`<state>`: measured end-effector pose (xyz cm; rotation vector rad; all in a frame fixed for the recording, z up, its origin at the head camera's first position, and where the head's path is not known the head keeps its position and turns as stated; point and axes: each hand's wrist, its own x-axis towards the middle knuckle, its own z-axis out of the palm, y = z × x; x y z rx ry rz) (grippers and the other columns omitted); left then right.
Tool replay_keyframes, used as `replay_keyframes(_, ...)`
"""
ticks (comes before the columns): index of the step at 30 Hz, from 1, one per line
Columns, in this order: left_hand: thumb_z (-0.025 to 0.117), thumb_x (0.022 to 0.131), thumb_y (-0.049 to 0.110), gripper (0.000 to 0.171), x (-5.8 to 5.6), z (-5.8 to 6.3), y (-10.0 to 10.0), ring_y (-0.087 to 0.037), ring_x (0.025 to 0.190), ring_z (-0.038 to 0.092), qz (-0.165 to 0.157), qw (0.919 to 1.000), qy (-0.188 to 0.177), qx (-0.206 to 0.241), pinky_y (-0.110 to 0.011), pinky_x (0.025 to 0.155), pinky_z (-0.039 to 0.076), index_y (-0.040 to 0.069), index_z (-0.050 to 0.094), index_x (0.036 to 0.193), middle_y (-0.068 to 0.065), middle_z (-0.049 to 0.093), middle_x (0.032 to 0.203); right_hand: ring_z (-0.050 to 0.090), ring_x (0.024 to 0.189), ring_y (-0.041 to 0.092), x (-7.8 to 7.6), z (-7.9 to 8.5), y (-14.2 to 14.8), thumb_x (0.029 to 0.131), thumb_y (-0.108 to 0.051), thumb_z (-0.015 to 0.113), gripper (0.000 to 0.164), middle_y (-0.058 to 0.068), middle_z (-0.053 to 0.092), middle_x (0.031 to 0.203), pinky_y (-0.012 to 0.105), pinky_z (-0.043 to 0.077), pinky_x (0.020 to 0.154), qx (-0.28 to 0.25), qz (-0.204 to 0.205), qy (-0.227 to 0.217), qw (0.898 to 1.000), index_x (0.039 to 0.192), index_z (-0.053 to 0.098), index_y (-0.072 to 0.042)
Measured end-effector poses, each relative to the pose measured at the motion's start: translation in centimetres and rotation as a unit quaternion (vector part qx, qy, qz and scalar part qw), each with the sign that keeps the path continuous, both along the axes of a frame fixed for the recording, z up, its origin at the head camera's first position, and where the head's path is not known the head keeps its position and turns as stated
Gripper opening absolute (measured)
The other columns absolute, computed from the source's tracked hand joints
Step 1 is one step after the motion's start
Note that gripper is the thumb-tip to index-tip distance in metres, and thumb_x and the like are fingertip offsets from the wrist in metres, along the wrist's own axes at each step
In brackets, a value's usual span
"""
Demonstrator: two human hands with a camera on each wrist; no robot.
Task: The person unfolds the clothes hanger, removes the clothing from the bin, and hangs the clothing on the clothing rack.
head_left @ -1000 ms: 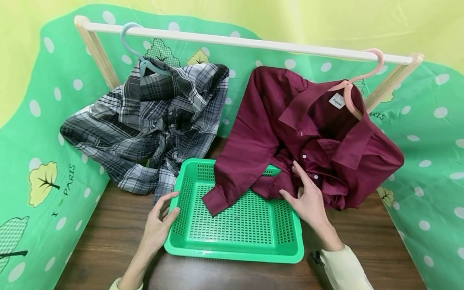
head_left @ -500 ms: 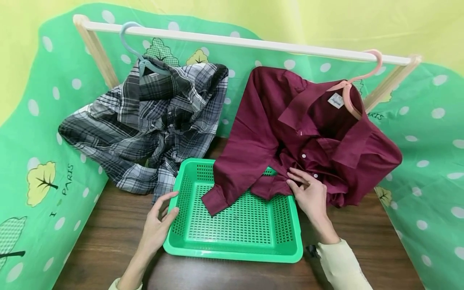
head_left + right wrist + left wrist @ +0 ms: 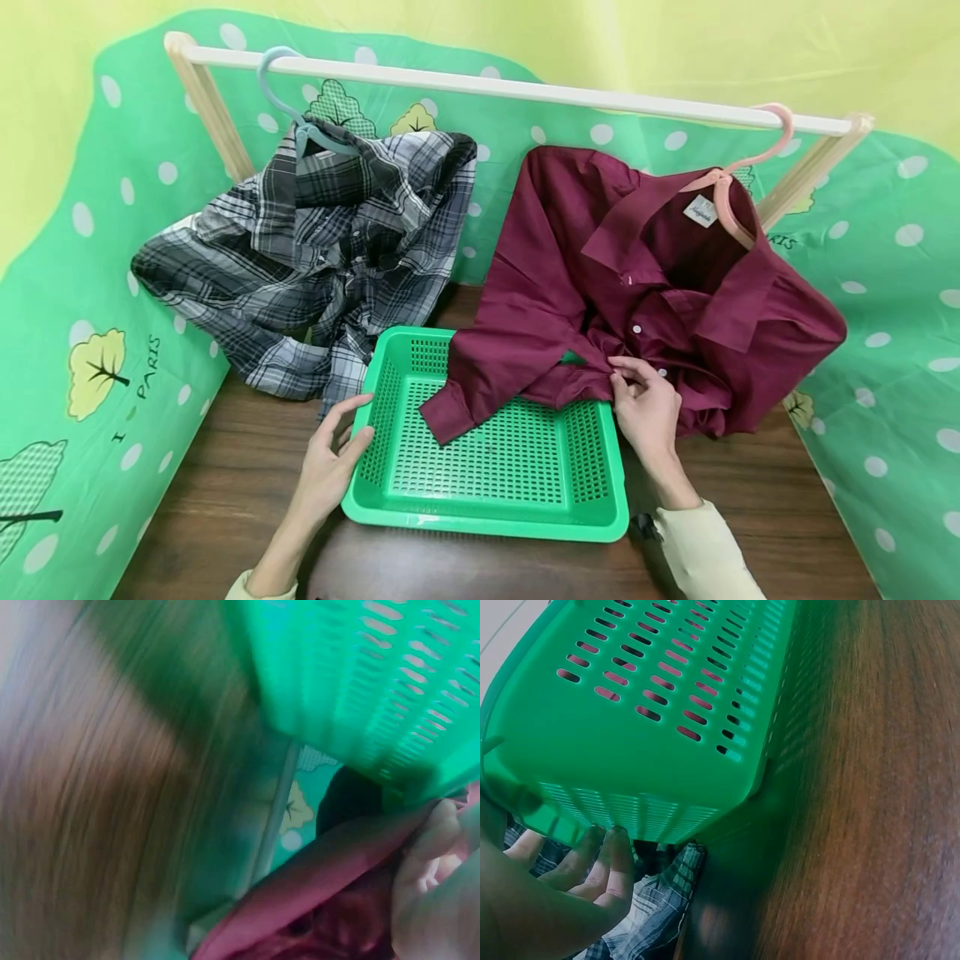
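Observation:
A maroon button-up shirt (image 3: 675, 275) hangs from a pink hanger (image 3: 768, 142), one sleeve cuff (image 3: 450, 412) lying inside a green plastic basket (image 3: 480, 527). My right hand (image 3: 648, 408) pinches the shirt's fabric between thumb and fingers, just by the basket's right rim. At the opposite end, my left hand (image 3: 330, 454) rests against the left rim with thumb and fingers spread. In the left wrist view, the left fingertips (image 3: 615, 832) touch the basket's outer wall. The right wrist view is blurred, but maroon cloth (image 3: 330, 877) shows at the right fingers.
A black, grey and white plaid shirt (image 3: 330, 250) hangs from a blue hanger (image 3: 277, 92) at the left. Both hangers hook over a white rail (image 3: 495, 86) on wooden posts. A green and yellow printed backdrop (image 3: 112, 208) surrounds the dark wooden table (image 3: 225, 475).
My right hand has gone from spread fingers to pinching the maroon fabric, shifting slightly down. The shirt's left shoulder has dipped a little and its sleeve bends more. My left hand stays at the rim.

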<state>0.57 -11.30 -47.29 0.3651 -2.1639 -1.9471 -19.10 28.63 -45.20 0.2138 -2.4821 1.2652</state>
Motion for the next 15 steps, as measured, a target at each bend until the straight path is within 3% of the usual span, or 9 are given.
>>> replay_keyframes(2,0.067,0.111,0.006,0.046,0.0,0.0,0.0,-0.001,0.135,0.058,0.001,1.0,0.0,0.002,-0.013,0.105,0.048,0.007,0.058,0.156,-0.017,0.056,0.161,0.058,0.05,-0.002,0.1,0.4,0.1,0.1,0.012,0.071,0.026,0.005,0.077,0.089,0.016,0.048,0.048,-0.093,-0.006,-0.066,0.993,0.12,0.079,-0.002)
replay_keyframes(5,0.067,0.111,0.006,0.046,0.0,-0.1,-0.1,0.001,0.136,0.057,0.002,1.0,-0.005,0.001,-0.012,0.106,0.047,0.006,0.057,0.156,-0.016,0.055,0.162,0.06,0.047,0.006,0.0,0.8,0.2,0.102,0.017,0.061,0.026,0.002,0.069,0.086,0.019,0.05,0.044,-0.258,-0.013,-0.125,0.958,0.124,0.069,0.007)
replay_keyframes(8,0.067,0.111,0.007,0.046,0.0,-0.2,-0.1,0.004,0.136,0.056,0.001,1.0,-0.008,-0.003,-0.011,0.106,0.046,0.006,0.057,0.156,-0.016,0.054,0.163,0.066,0.052,0.011,-0.1,1.3,0.1,0.104,0.021,0.053,0.026,0.005,0.061,0.09,0.021,0.056,0.049,-0.379,-0.005,-0.127,0.916,0.125,0.063,0.008)
replay_keyframes(11,0.067,0.111,0.007,0.046,0.0,-0.3,-0.2,0.004,0.136,0.056,0.001,0.9999,-0.009,-0.006,-0.011,0.106,0.046,0.006,0.057,0.156,-0.016,0.054,0.163,0.078,0.07,0.017,-0.3,1.6,-0.1,0.106,0.022,0.048,0.029,0.012,0.053,0.101,0.025,0.065,0.068,-0.456,0.038,-0.096,0.884,0.127,0.06,0.006)
replay_keyframes(13,0.067,0.111,0.006,0.046,-0.1,-0.3,-0.1,0.004,0.136,0.056,0.002,1.0,-0.007,-0.004,-0.012,0.106,0.047,0.006,0.057,0.156,-0.016,0.055,0.163,0.082,0.089,0.022,-0.5,1.4,-0.1,0.108,0.018,0.05,0.028,0.015,0.049,0.111,0.029,0.066,0.084,-0.47,0.085,-0.068,0.876,0.134,0.057,0.008)
replay_keyframes(15,0.067,0.111,0.006,0.046,-0.2,-0.3,-0.1,0.002,0.135,0.057,0.003,1.0,-0.006,-0.001,-0.012,0.105,0.047,0.006,0.058,0.156,-0.017,0.056,0.162,0.079,0.11,0.024,-1.0,0.4,0.2,0.111,0.01,0.053,0.035,0.017,0.047,0.122,0.032,0.062,0.1,-0.451,0.141,-0.048,0.88,0.145,0.052,0.009)
